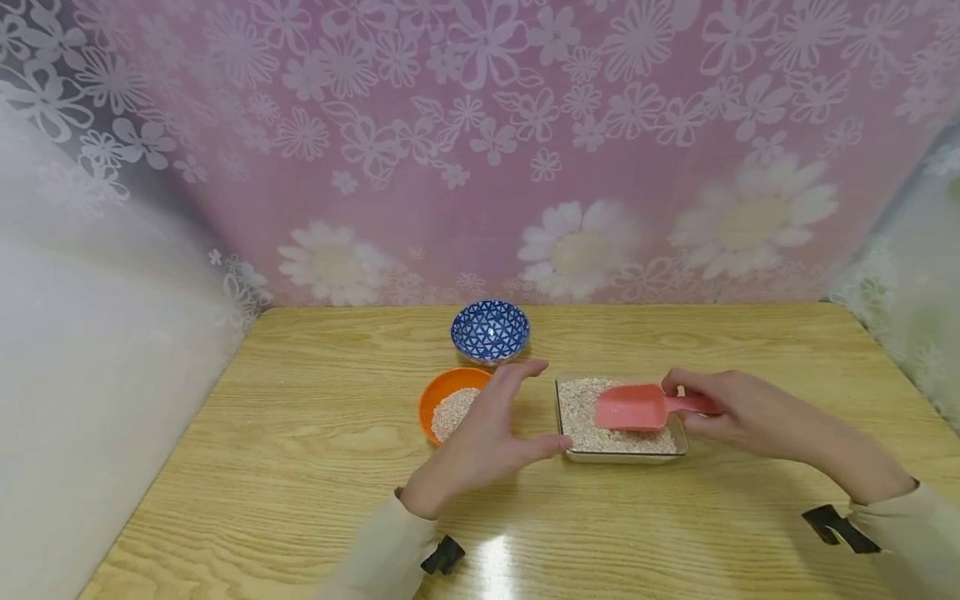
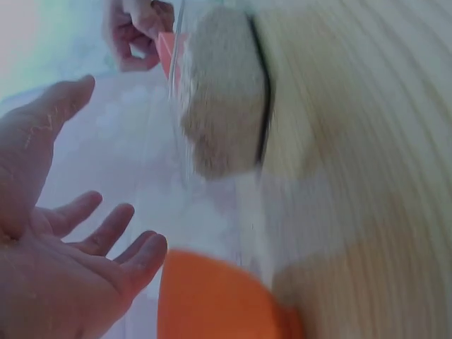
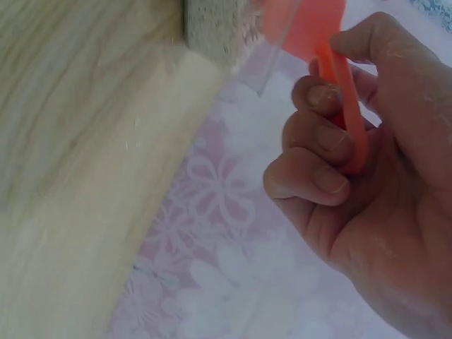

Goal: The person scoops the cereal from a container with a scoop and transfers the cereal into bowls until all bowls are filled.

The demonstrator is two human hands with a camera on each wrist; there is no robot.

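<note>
My right hand (image 1: 738, 412) grips the handle of a pink scoop (image 1: 633, 407), its fingers curled round it in the right wrist view. The scoop's bowl lies over pale oat-like flakes (image 1: 592, 400) in a clear rectangular container (image 1: 622, 457). My left hand (image 1: 487, 442) is held with fingers and thumb spread, holding nothing. Its thumb tip is at the container's near left corner; whether it touches cannot be told. Partly hidden behind that hand, an orange bowl (image 1: 433, 396) holds more flakes; in the left wrist view the orange bowl (image 2: 212, 300) is below the fingers.
A blue-and-white patterned bowl (image 1: 491, 331) stands behind the orange one. Everything stands on a light wood-grain table (image 1: 300, 467). A pink flowered curtain (image 1: 450, 208) hangs along the table's back edge, with pale sheets at both sides.
</note>
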